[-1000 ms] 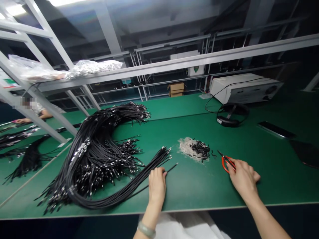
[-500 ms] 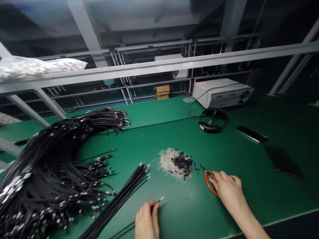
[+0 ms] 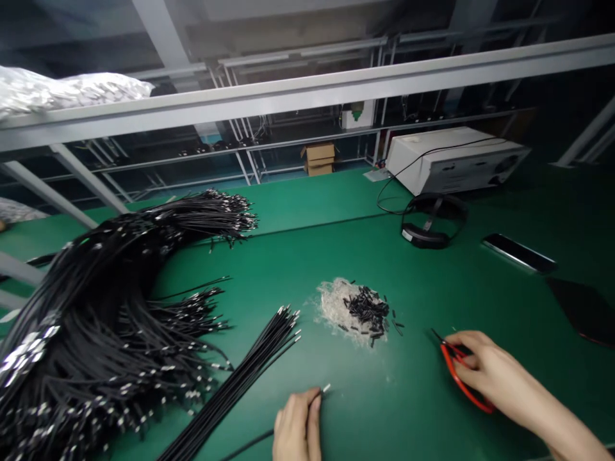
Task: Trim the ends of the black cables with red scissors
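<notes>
My left hand pinches a single black cable just behind its pale tip, on the near side of the pile of black offcuts. My right hand grips the red-handled cutters to the right of that pile. Left of the pile lies a cable bundle, apart from the offcuts. With so little cable past my fingertips, a careless bite of the blades could nick my thumb; a loose pinch could let the tip swing and spoil the cut.
</notes>
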The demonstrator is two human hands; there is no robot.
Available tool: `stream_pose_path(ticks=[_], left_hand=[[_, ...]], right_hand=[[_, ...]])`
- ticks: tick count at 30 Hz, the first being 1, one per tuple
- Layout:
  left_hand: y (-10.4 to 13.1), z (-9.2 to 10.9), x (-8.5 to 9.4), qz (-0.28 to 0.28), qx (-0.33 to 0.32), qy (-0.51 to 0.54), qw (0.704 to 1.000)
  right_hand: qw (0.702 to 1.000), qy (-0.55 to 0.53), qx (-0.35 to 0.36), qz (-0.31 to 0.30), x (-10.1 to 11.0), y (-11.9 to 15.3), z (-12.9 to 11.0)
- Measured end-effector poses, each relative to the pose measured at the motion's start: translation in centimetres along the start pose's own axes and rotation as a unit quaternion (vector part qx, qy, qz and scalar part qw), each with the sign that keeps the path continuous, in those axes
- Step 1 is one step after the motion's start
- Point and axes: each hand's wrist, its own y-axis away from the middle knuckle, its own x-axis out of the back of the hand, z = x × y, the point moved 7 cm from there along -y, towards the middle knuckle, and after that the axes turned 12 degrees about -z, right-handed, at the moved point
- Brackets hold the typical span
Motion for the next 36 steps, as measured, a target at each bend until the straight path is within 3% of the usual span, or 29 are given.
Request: stream_pose_path(ticks=[3,9,12,14,18,24,27,30,32,34,36], left_hand=[[0.3,0.3,0.2,-0.009,0.008,0.050,0.999],[-0.6,1.9,1.2,-0.068,0.046,0.142,0.986],[-1.3,3.8,1.4,-0.102,0.043,0.152,0.982],[-1.6,5.1,1.2,-0.108,0.030,0.160,0.981],[-1.6,6.1,0.7,-0.091,-0.002,0.137,0.986],[-0.9,5.2,0.2,-0.032,-0.046,-0.054,0.997],[-0.7,4.7,-0.2,-0.038,-0.046,-0.075,0.995],[-0.8,4.4,-0.1,-0.043,-0.030,-0.039,0.998],[-0.9,4.4,0.1,-0.039,-0.016,-0.015,0.999],[-1.0,4.6,0.4,-0.035,-0.009,0.004,0.999],[-1.0,5.0,0.5,-0.032,-0.010,0.028,0.999]], right_hand=[[0.989,-0.137,0.037,-0.035,-1.2,1.2,-1.5],[0.919,-0.352,0.108,-0.138,-9.2,3.3,-12.3],[0.908,-0.379,0.143,-0.110,-11.4,3.4,-16.4],[0.892,-0.414,0.149,-0.102,-12.1,3.3,-17.7],[0.875,-0.455,0.137,-0.094,-12.8,2.8,-17.9],[0.939,-0.310,0.150,-0.014,-13.5,2.8,-17.3],[0.960,-0.172,0.214,0.056,-12.7,3.4,-18.3],[0.950,-0.062,0.295,0.086,-12.0,4.2,-19.5],[0.948,-0.109,0.291,0.062,-11.7,4.1,-19.3],[0.948,-0.227,0.225,0.009,-11.9,3.5,-18.4],[0.924,-0.345,0.151,-0.063,-12.8,3.1,-17.7]])
